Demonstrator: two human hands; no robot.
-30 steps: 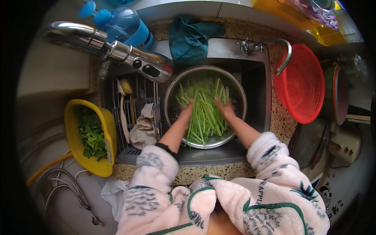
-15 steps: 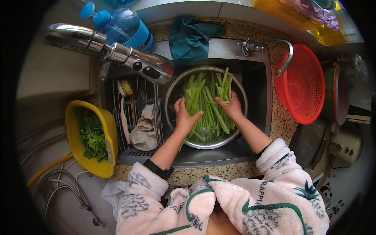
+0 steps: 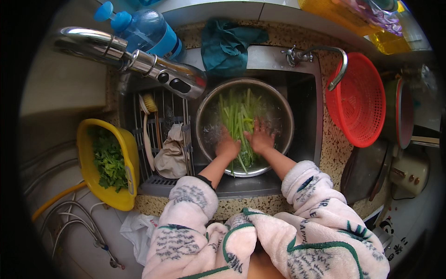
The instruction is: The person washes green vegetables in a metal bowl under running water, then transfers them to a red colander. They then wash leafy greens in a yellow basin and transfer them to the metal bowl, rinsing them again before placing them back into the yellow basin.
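The person wears a fluffy pale pink robe with dark green piping along its edges and a grey-blue leaf and lettering print. Both sleeves [image 3: 304,179] are pushed up the forearms. A dark band [image 3: 203,180] circles the left wrist.

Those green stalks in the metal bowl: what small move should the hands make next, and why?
Probably gather the green stalks into one bunch and swish them. Both the left hand and right hand press on them side by side in the water-filled steel bowl, and the stalks lie lengthwise, some ends poking over the near rim.
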